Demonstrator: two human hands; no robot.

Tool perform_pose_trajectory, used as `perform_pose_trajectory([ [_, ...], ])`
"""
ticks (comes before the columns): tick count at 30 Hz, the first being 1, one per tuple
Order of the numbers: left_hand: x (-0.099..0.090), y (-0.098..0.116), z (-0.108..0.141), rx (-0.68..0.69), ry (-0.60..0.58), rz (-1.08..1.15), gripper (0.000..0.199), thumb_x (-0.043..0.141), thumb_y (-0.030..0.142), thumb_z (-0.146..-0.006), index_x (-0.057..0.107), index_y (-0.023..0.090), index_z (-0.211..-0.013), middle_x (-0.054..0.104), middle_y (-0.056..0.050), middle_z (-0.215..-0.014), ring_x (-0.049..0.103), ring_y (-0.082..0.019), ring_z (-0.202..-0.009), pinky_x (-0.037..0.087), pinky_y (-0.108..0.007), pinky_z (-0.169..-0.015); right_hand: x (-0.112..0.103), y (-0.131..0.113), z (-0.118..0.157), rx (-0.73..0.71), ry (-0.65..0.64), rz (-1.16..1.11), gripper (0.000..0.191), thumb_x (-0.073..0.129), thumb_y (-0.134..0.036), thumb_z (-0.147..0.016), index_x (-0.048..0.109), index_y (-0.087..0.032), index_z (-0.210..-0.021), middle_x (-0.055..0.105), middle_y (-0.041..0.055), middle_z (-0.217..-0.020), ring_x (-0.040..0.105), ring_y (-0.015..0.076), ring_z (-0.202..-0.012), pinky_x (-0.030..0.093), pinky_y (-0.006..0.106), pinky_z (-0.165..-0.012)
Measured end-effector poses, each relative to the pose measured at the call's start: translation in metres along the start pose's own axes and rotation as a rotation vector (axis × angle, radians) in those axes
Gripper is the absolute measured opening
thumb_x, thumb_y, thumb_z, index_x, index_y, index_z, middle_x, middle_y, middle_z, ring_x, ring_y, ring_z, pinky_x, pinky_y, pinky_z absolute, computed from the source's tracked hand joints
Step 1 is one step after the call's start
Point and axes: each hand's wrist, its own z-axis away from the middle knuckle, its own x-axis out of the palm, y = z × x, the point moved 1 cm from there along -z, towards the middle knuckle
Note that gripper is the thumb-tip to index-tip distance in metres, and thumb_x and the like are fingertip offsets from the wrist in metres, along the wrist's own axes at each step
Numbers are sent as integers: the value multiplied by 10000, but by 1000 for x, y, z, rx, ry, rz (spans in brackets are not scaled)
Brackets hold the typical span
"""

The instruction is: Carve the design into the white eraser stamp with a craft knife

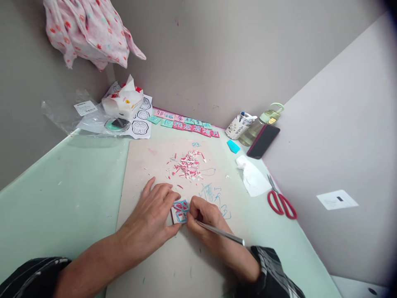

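Observation:
A small square rubber stamp block, white with red patches and blue lines, lies on the greyish-beige board. My left hand steadies it, thumb at the near edge and index finger at the far side, other fingers spread on the board. In my right hand is a slim silver carving knife, gripped like a pen at the block's right edge; its tip is hidden by my fingers. Beyond the block sits a heap of red and white shavings. Blue pen marks show on the board to the right.
Along the back lie rows of pink and green character tiles. A tissue pack and printed sheet are back left. Rightward stand a pen cup, bottle, phone, crumpled tissue and red-handled scissors.

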Motion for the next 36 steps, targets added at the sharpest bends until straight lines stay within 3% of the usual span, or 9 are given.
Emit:
perform_pose_trajectory([
  [21, 0, 0, 0, -3, 4, -29, 382, 755, 164, -735, 595, 186, -1082, 617, -73, -1085, 618, -289, -1144, 188, -599, -1228, -3, 0, 2, -64, -33, 35, 274, 471, -41, -788, 292, -236, -719, 340, -77, -659, 313, 110, -594, 248, 253, -566],
  [32, -1, -1, -1, -6, -9, -25, 383, 746, 179, -748, 578, 207, -1091, 616, -66, -1079, 615, -287, -1147, 206, -608, -1226, -7, -6, 3, 23, -60, -13, 240, 476, -61, -799, 331, -231, -709, 358, -75, -649, 320, 110, -595, 249, 258, -567],
  [36, -1, 0, -1, -4, -8, -15, 378, 741, 171, -747, 585, 194, -1090, 615, -68, -1066, 627, -293, -1127, 211, -615, -1223, -2, -1, 6, 105, -1, -119, 241, 506, -125, -837, 345, -233, -694, 364, -70, -648, 317, 117, -607, 247, 261, -557],
])
